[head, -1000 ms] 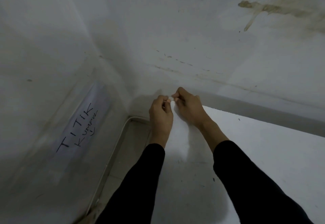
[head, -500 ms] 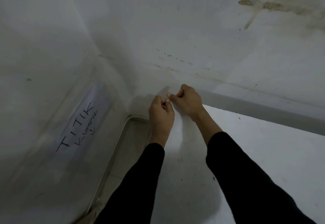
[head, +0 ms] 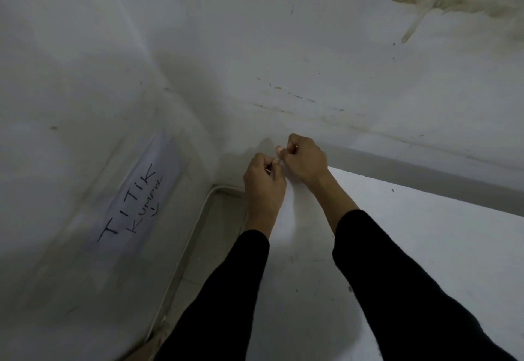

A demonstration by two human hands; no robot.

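Over the table (head: 425, 233), right hand (head: 307, 163) pinching pale scrap (head: 279, 159) has advanced.

Both arms are stretched forward; the left hand (head: 263, 183) and right hand (head: 306, 160) are held together, fingers curled, with a thin pale strip (head: 279, 160) pinched between them.

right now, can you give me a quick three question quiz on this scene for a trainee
1. True or false: the left grip and the right grip each pinch the small pale piece held between them.
2. The handwritten paper sign is stuck on: A) the left wall, B) the white surface, C) the floor.
3. Fill in: the brown stain marks the wall to the upper ____ of both grips.

Key: 1 true; 2 A; 3 right.
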